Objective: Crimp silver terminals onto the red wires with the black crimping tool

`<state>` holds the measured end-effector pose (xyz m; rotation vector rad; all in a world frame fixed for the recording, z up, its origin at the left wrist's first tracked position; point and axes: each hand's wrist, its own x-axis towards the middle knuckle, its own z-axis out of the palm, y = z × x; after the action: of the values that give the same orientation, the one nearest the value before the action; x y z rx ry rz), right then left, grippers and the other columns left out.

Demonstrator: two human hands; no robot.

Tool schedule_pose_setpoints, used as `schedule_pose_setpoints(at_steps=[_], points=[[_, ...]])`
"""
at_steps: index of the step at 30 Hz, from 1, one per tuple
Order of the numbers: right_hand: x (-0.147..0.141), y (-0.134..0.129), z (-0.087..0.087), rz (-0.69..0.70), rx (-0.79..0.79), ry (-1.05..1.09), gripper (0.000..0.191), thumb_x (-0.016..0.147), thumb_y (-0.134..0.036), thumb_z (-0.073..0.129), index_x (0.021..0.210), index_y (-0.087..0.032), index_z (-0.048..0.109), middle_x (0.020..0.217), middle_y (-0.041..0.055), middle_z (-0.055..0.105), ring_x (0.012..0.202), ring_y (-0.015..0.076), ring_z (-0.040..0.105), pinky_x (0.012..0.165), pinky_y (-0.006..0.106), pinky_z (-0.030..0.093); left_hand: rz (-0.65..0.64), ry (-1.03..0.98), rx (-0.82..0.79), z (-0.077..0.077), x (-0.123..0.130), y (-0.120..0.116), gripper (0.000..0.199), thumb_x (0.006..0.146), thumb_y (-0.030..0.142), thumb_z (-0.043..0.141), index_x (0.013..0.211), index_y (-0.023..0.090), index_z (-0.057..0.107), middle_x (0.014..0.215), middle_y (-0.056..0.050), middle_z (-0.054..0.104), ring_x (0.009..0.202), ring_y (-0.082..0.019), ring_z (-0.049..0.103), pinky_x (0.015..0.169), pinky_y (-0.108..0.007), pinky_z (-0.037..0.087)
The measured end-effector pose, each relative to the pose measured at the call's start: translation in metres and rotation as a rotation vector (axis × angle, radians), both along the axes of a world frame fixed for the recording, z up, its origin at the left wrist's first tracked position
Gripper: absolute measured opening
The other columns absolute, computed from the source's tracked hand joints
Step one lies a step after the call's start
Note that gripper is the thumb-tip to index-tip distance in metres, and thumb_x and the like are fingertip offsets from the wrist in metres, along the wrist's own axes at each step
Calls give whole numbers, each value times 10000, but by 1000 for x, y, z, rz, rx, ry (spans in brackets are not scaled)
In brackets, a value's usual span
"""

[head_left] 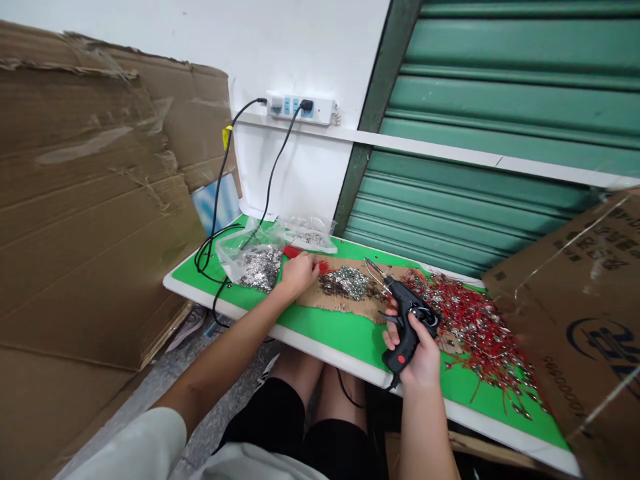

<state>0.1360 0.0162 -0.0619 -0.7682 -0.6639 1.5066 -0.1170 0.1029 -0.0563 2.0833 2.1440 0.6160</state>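
My right hand (420, 350) grips a black soldering gun (406, 313) with a red dot at the base of its handle. Its metal tip and thin feed tube point up and left, above the cardboard strip (365, 312). Fingers curled, my left hand (299, 273) rests at the strip's left end on a bundle of red wires (324, 267); the exact pinch is hard to see. Between my hands lies a heap of small silver metal parts (353, 282). To the right spreads a large pile of red wires with shiny metal pieces (475, 327).
Clear plastic bags of metal parts (260, 267) stand left on the green-topped table (345, 337). Black cords (270, 173) run from a wall power strip (300, 108). Large cardboard boxes (90, 200) flank the left, another box (575, 320) the right. A green shutter (495, 87) stands behind.
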Motion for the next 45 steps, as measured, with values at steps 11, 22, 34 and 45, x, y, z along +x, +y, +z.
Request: schedule_pose_setpoints(at_steps=[11, 22, 34, 45], points=[[-5, -1, 6, -12, -9, -22, 243, 750, -285, 672, 969, -183, 689, 827, 59, 685, 429, 79, 396, 362, 226, 371, -8, -49, -8, -7, -4, -5, 241, 863, 350, 511, 915, 209, 699, 926, -66, 697, 827, -195, 641, 699, -248, 449], [-6, 1, 2, 27, -44, -71, 232, 742, -319, 683, 920, -171, 702, 849, 79, 705, 423, 77, 400, 363, 223, 376, -193, -134, 135, 2, -14, -12, 236, 943, 301, 412, 980, 165, 602, 1014, -87, 627, 947, -176, 585, 806, -262, 466], [-11, 5, 2, 85, -135, -149, 301, 648, -333, 784, 888, -159, 727, 762, 62, 693, 393, 68, 399, 322, 202, 354, -454, -297, 117, -25, -24, -31, 188, 863, 305, 586, 915, 190, 725, 831, -46, 703, 770, -135, 612, 732, -235, 470], [-4, 9, 3, 274, -253, -397, 324, 745, -403, 734, 843, -95, 746, 455, 5, 491, 374, 96, 420, 329, 197, 362, -389, -258, 169, -26, -25, -30, 113, 819, 273, 624, 829, 199, 708, 837, -32, 701, 842, -165, 610, 793, -281, 475]])
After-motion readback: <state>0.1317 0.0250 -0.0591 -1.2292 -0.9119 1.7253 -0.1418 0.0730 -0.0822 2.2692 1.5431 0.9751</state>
